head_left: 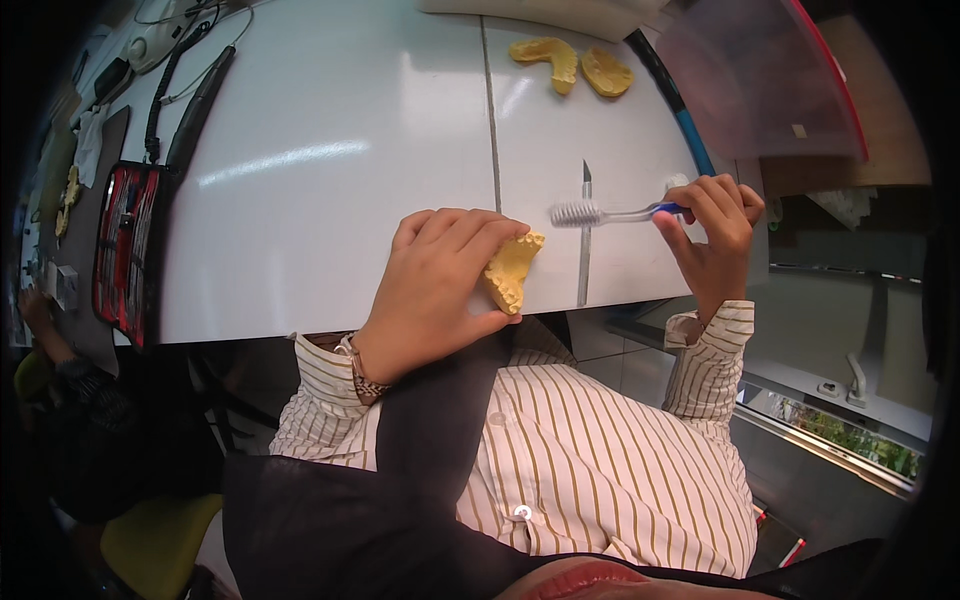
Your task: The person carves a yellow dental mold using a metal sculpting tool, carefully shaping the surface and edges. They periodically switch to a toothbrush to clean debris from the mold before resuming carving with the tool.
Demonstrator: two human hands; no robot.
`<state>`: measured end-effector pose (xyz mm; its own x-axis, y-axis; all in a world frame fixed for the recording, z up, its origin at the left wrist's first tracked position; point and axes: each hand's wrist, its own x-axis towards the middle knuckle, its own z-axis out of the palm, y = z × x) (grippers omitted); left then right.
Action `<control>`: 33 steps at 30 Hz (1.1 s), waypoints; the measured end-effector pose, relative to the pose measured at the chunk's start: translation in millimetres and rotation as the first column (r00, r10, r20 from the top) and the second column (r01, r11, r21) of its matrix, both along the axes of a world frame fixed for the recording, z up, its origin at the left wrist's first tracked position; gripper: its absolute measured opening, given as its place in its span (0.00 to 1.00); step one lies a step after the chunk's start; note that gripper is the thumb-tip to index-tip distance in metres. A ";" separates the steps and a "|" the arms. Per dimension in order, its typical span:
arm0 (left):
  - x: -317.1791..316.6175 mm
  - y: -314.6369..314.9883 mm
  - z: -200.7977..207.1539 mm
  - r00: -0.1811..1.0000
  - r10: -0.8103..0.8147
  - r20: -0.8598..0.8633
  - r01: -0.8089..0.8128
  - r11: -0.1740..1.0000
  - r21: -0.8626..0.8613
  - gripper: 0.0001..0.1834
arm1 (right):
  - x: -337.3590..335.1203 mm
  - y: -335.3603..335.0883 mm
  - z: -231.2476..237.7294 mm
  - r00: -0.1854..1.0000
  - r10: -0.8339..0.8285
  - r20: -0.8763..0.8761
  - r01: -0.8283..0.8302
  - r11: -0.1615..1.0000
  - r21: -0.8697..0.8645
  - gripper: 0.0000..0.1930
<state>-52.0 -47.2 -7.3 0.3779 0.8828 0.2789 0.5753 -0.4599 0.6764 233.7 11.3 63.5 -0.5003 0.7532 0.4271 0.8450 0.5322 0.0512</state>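
Note:
My left hand (440,270) is closed round a yellow dental cast (511,270), gripping it near the front edge of the white table. The row of teeth on the cast shows to the right of my fingers. In my right hand (718,230) is a toothbrush (640,214) with a clear neck and a blue handle, pinched between thumb and fingers. Its bristle head points left, a short way right of the cast and apart from it. Beneath the brush, a craft knife (585,235) lies on the table with its blade pointing away from me.
Two more yellow cast pieces (548,58) (607,73) lie at the far right of the white table (330,230). An open red-lined tool case (130,250) rests at the left edge. A clear bin with a red rim (840,90) stands far right. Another person's hand (38,312) shows far left.

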 end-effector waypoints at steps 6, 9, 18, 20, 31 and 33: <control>1.7 -0.3 2.3 1.000 -0.004 0.001 0.004 1.000 -0.021 0.39 | -4.7 -2.7 -4.8 0.996 -0.003 0.088 0.006 1.000 -0.025 0.23; 2.6 -1.0 4.0 1.000 -0.006 -0.008 0.006 1.000 -0.025 0.39 | -13.8 -9.0 -8.2 0.994 0.080 0.069 -0.081 0.997 0.007 0.25; 5.7 -0.1 5.3 1.000 -0.005 -0.011 0.005 1.000 -0.019 0.39 | -13.9 -6.7 -14.6 0.997 0.025 0.078 -0.025 1.000 -0.001 0.25; 5.2 -0.9 6.3 1.000 0.003 -0.012 -0.003 1.000 -0.019 0.39 | -4.8 -0.5 -12.0 0.993 -0.084 0.082 0.077 0.993 0.086 0.25; 8.3 0.4 6.5 1.000 -0.008 -0.023 0.007 1.000 -0.016 0.39 | -8.5 -8.7 -18.5 1.000 -0.027 0.014 0.028 1.000 -0.009 0.24; 8.7 0.6 7.5 1.000 -0.008 -0.025 0.008 1.000 -0.009 0.39 | -7.7 -5.0 -21.4 1.000 0.026 0.018 -0.025 0.999 -0.038 0.24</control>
<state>-43.3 -46.6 0.2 0.3916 0.8821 0.2616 0.5883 -0.4587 0.6659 226.0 6.3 42.2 -0.5270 0.7557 0.3890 0.8304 0.5553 0.0462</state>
